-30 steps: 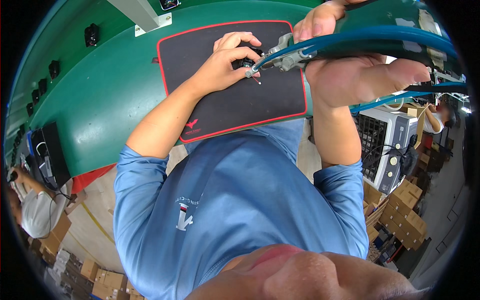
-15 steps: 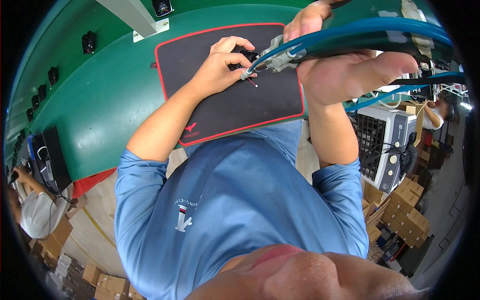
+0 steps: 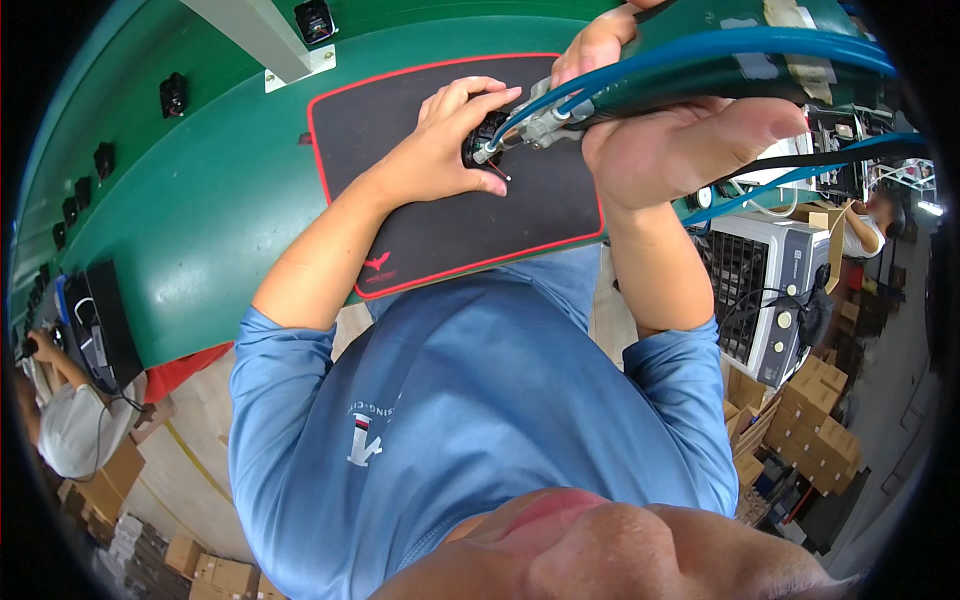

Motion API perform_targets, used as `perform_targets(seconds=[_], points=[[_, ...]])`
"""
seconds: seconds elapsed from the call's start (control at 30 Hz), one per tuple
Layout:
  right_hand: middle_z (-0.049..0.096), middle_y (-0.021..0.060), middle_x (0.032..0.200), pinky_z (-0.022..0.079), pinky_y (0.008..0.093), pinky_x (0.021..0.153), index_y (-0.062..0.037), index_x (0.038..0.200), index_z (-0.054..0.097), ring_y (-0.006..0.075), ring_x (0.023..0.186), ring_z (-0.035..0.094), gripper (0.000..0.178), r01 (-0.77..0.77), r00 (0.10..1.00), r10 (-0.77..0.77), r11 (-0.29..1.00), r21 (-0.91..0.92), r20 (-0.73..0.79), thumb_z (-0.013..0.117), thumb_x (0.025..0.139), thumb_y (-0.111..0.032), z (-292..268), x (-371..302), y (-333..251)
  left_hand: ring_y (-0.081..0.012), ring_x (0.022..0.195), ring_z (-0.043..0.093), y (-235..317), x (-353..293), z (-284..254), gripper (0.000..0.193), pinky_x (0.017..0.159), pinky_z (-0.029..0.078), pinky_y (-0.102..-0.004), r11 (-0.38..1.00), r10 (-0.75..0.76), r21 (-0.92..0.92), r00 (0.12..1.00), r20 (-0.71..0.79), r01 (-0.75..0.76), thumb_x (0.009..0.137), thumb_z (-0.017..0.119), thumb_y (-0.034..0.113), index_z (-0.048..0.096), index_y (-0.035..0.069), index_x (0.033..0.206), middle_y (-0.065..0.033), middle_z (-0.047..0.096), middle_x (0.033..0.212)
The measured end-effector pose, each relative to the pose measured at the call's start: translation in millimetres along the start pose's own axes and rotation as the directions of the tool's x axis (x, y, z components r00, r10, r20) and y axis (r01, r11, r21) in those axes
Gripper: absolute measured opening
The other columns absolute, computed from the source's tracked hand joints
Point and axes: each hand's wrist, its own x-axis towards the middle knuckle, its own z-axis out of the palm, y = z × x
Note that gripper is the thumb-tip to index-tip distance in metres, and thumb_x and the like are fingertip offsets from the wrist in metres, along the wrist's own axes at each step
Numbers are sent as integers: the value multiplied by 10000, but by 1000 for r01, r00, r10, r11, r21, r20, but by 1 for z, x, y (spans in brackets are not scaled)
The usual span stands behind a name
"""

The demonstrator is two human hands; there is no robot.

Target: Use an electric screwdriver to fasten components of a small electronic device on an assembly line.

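My left hand [image 3: 435,150] curves around a small black part [image 3: 478,138] on the dark mat, thumb and fingers on either side of it. A thin wire end sticks out beside the thumb. In my right hand [image 3: 660,155] is a thick, dark green power screwdriver [image 3: 690,70], its metal nose pointing left. Blue air hoses [image 3: 740,40] run along it. The nose reaches down to the black part; whether its tip touches cannot be made out. The tool's body hides part of my right fingers.
The red-edged mat [image 3: 400,240] lies on a green table [image 3: 190,230]. A white post [image 3: 255,40] rises at the back, and several black parts [image 3: 173,95] line the far side. A white air cooler [image 3: 770,290] stands right. Other people [image 3: 85,430] are at both sides.
My left hand's thumb and fingers have opened from a pinch near the tool's nose to a wider hold around the black part. The screwdriver has shifted slightly left.
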Motion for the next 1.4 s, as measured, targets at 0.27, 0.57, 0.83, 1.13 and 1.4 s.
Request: perform_targets(seconds=[0.27,0.57,0.83,1.13,1.4], points=[[598,119,697,546,301,529,82,1174,559,205,586,619,1199,31,999,-32,999,25,23,349,741,-1017,-5,-6,18,-336,1269,512,-9,-5,4,907,1120,331,-473,984,27,173,996,87,-41,676,929,365,518,116,1446,-107,578,1311],[606,120,722,547,284,545,87,1180,557,196,594,625,1193,87,995,-89,995,46,54,351,752,-1007,-5,-6,26,-321,1241,524,-7,-6,6,838,1108,337,-459,982,31,183,999,42,-38,706,911,416,561,99,1399,-95,599,1267],[629,138,836,562,315,557,97,1203,543,220,651,651,1197,40,998,-44,996,84,49,406,736,-997,-12,-9,32,-328,1228,530,-8,-5,6,851,1097,342,-456,988,53,144,998,17,-55,707,910,431,557,80,1398,-103,601,1259],[633,158,932,557,330,544,86,1202,537,226,646,636,1174,147,988,-141,984,97,-66,411,749,-989,16,-11,18,-332,1222,529,-11,-6,7,849,1091,345,-454,993,35,110,999,24,-37,714,910,431,559,67,1397,-109,602,1258],[625,136,895,546,319,548,70,1158,552,216,642,635,1182,81,997,-82,996,21,12,415,705,-1013,-12,-10,34,-326,1195,537,-7,-5,4,840,1078,350,-450,991,34,128,998,45,-40,708,917,424,569,66,1383,-105,609,1228]])
